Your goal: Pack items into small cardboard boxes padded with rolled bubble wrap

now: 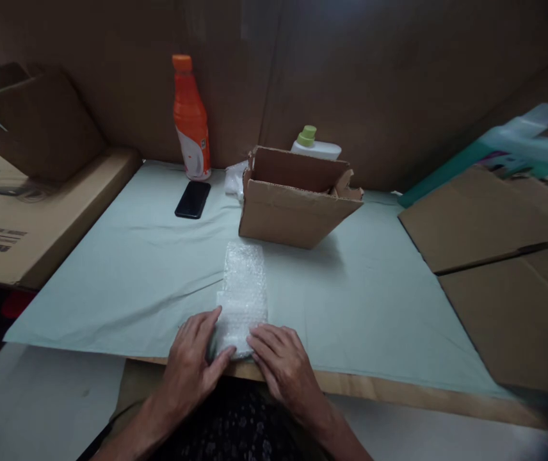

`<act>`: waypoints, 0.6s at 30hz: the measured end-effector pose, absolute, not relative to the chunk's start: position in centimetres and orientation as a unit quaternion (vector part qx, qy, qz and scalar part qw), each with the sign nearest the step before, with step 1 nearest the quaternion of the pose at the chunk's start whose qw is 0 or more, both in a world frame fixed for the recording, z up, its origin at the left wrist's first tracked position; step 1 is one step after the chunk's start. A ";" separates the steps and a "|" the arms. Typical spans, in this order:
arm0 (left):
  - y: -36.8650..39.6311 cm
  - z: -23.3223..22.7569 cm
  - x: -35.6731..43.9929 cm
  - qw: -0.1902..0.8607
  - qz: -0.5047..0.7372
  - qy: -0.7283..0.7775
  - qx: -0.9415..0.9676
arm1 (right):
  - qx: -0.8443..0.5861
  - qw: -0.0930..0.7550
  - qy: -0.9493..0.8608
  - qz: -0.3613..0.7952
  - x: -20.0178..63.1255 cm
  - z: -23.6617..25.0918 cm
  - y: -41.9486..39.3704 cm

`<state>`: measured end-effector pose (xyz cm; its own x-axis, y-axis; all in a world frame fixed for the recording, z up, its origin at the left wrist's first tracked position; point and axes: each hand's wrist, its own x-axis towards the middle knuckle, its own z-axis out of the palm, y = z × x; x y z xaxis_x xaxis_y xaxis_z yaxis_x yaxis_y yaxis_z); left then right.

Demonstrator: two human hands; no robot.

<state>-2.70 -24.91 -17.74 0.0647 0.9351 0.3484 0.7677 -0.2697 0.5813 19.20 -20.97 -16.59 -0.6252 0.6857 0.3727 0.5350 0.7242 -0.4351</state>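
Brown cardboard (235,70) stands as a backdrop in the head view, behind a table covered with a pale green cloth (365,307). At the near edge lies a strip of clear bubble wrap (245,275), its near end between the person's two hands and its far end stretching away from them. The left hand (191,357) is unclenched, thumb spread from the fingers and touching the near left of the wrap; the right hand (281,358) lays bent fingers on its near right edge, though whether its thumb pinches beneath cannot be told. Nor can one tell whether the wrap encloses anything. Beyond the grip, slightly right, sits an open carton (286,214); farther ahead, to the left, are a black phone (193,200) and an orange bottle (191,121). With the near end so close to the wooden table edge (374,387), a pull toward the body could slide it off. Uneven pressure from the two hands might skew the strip, and its unheld far end could curl up. Wrinkles in the cloth, left of the grip, might bunch if dragged.
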 end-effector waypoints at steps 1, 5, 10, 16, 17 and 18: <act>-25.1 -17.4 -2.8 0.126 0.350 0.568 0.734 | -0.342 0.274 -0.883 0.166 19.1 -16.6 -20.6; -25.5 -17.0 -2.6 0.188 0.353 0.523 0.753 | -0.376 0.255 -0.843 0.287 18.8 -16.1 -19.5; -23.7 -18.0 -2.0 0.193 0.321 0.608 0.700 | -0.432 0.310 -0.815 0.231 18.8 -16.1 -19.5; -22.2 -18.5 -1.9 0.150 0.292 0.637 0.698 | -0.378 0.246 -0.880 0.147 18.5 -16.8 -19.8; -22.4 -18.3 -2.1 0.139 0.303 0.633 0.698 | -0.381 0.239 -0.880 0.153 18.4 -16.8 -19.6; -22.7 -18.1 -2.2 0.126 0.318 0.625 0.702 | -0.384 0.239 -0.876 0.165 18.3 -16.7 -19.4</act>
